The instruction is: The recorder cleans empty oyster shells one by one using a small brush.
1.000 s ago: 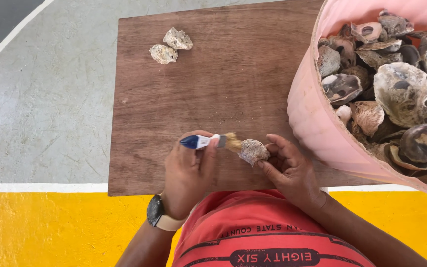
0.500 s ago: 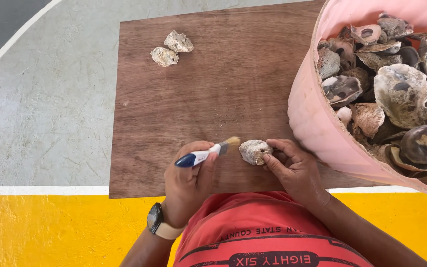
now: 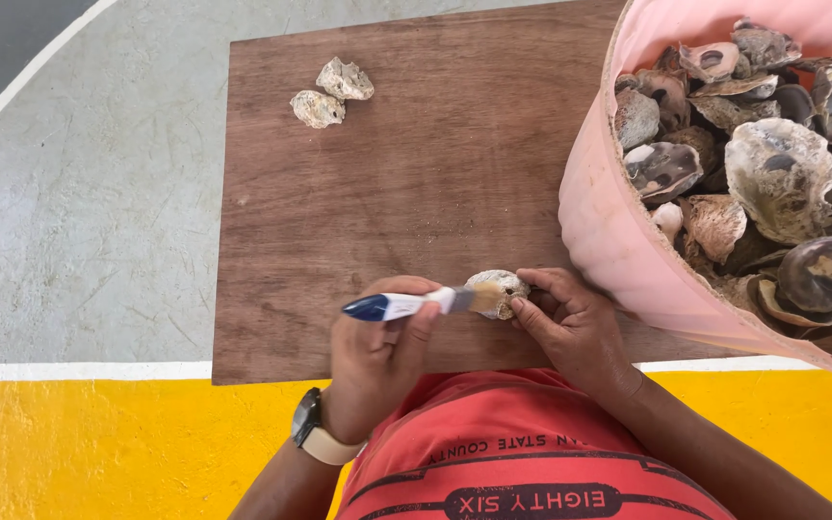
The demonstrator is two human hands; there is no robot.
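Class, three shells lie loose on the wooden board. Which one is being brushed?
The shell at the board's near edge, pinched by the right hand while the left hand brushes it. The other two shells lie untouched at the far corner.

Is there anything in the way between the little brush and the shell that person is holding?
Nothing visible. The left hand holds the small brush with its bristles right against the shell, which the right hand grips over the wooden board. The two loose shells lie far off, and the pink tub stands to the side.

Bright even daylight, soft faint shadows, sharp focus, brush (image 3: 423,303) bristles perhaps slightly motion-blurred, no glare
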